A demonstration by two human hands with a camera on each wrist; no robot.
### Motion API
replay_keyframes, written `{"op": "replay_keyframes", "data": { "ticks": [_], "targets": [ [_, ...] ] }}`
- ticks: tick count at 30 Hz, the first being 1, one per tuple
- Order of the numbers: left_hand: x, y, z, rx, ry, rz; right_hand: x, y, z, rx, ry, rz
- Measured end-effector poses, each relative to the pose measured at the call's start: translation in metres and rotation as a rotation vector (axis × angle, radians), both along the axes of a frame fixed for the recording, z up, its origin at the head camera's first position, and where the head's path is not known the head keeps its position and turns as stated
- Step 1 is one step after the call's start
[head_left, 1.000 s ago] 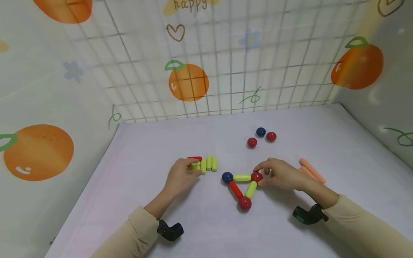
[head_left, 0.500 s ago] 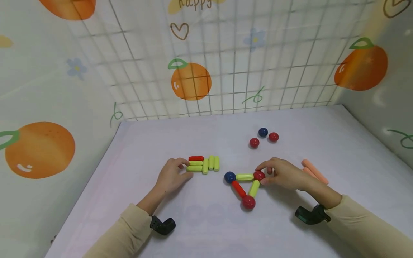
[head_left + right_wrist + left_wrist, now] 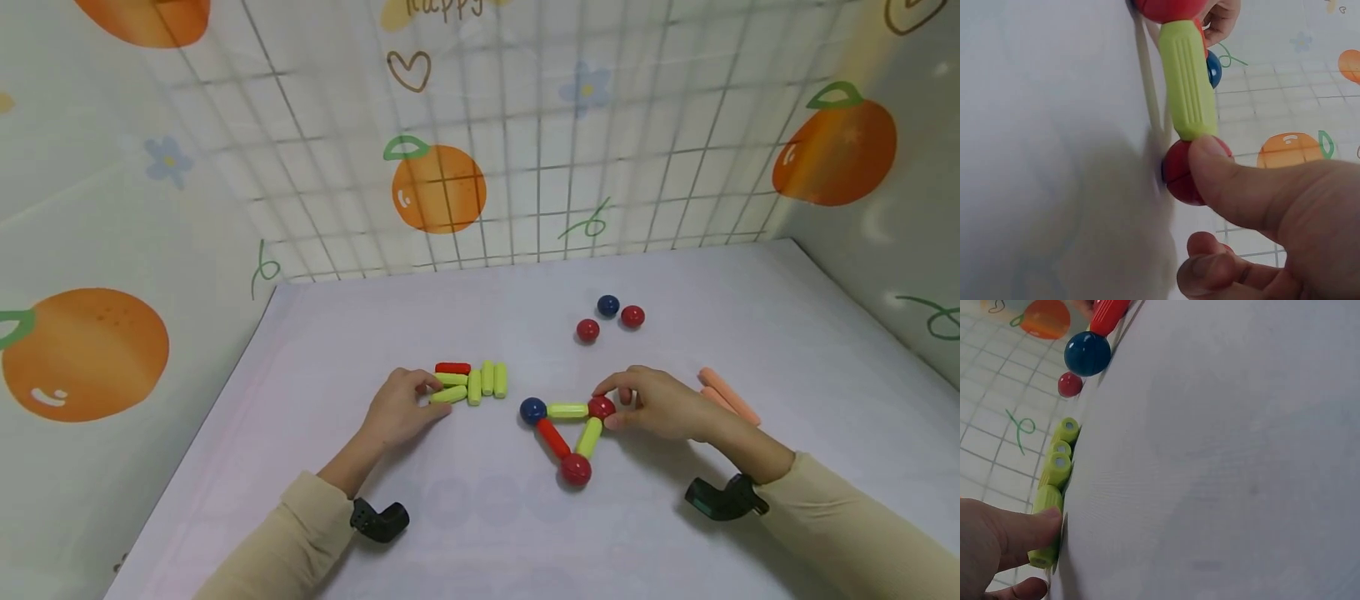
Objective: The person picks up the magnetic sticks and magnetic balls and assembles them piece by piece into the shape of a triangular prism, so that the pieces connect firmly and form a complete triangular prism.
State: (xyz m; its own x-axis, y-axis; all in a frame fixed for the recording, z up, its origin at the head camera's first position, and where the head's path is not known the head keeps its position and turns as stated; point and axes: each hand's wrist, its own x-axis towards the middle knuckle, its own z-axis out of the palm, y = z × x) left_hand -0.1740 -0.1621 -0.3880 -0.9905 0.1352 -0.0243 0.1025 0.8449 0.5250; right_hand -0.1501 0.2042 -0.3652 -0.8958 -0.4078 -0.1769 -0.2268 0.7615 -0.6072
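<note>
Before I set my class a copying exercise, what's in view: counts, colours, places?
Table: one, pale lilac, underneath
Joined balls: three, two red, one blue, corners of a triangle
Joined rods: three, two lime, one red, its sides
Loose balls: three, two red, one blue, beyond the triangle
Loose short rods: six, five lime, one red, left of the triangle
Peach rods: two visible, peach, table's right
Backdrop: apparently one, white with printed oranges, around table
Wrist cameras: two, black, one per wrist
Sleeves: two, beige, one per arm
Left hand: one, pinching a lime rod
Right hand: one, pinching a joined red ball
</note>
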Motion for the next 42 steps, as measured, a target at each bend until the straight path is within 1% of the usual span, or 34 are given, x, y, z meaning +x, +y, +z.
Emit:
{"op": "replay_keyframes", "data": {
  "ticks": [4, 7, 9, 12, 14, 15, 17, 19, 22, 23, 26, 29, 35, 38, 42],
  "targets": [
    [0.001, 0.001, 0.001, -0.016, 0.006, -0.006, 0.000, -0.001, 0.001, -0.007, 0.002, 0.006],
    [0.004, -0.001, 0.003, -0.020, 0.003, 0.002, 0.001, -0.002, 0.001, 0.005, 0.027, -0.004],
    [0.006, -0.001, 0.005, -0.019, -0.005, 0.012, 0.002, -0.004, 0.002, 0.038, 0.074, -0.042],
    [0.009, -0.002, 0.007, -0.019, -0.019, 0.023, 0.007, -0.010, 0.006, 0.099, 0.140, -0.148],
    [0.011, -0.002, 0.008, -0.021, -0.026, 0.027, 0.016, -0.015, 0.009, 0.117, 0.152, -0.195],
    [0.011, -0.002, 0.009, -0.023, -0.026, 0.026, 0.021, -0.018, 0.011, 0.118, 0.144, -0.203],
    [0.012, -0.001, 0.010, -0.025, -0.026, 0.025, 0.032, -0.025, 0.013, 0.107, 0.105, -0.184],
    [0.012, -0.002, 0.011, -0.024, -0.024, 0.027, 0.043, -0.031, 0.012, 0.100, 0.069, -0.142],
    [0.013, -0.002, 0.010, -0.003, -0.028, 0.035, 0.054, -0.036, 0.009, 0.105, 0.060, -0.105],
    [0.013, -0.002, 0.010, 0.007, -0.030, 0.040, 0.056, -0.036, 0.007, 0.110, 0.063, -0.107],
    [0.013, -0.003, 0.008, 0.053, -0.041, 0.057, 0.056, -0.034, 0.004, 0.116, 0.071, -0.134],
    [0.014, -0.003, 0.007, 0.098, -0.049, 0.059, 0.053, -0.027, 0.004, 0.116, 0.062, -0.167],
    [0.018, 0.001, 0.010, 0.151, -0.036, 0.022, 0.048, -0.014, 0.005, 0.090, 0.044, -0.189],
    [0.021, 0.006, 0.011, 0.168, -0.036, 0.013, 0.047, -0.010, 0.004, 0.078, 0.034, -0.188],
    [0.024, 0.016, 0.012, 0.180, -0.047, 0.003, 0.047, -0.009, 0.004, 0.094, 0.032, -0.189]
  ]
}}
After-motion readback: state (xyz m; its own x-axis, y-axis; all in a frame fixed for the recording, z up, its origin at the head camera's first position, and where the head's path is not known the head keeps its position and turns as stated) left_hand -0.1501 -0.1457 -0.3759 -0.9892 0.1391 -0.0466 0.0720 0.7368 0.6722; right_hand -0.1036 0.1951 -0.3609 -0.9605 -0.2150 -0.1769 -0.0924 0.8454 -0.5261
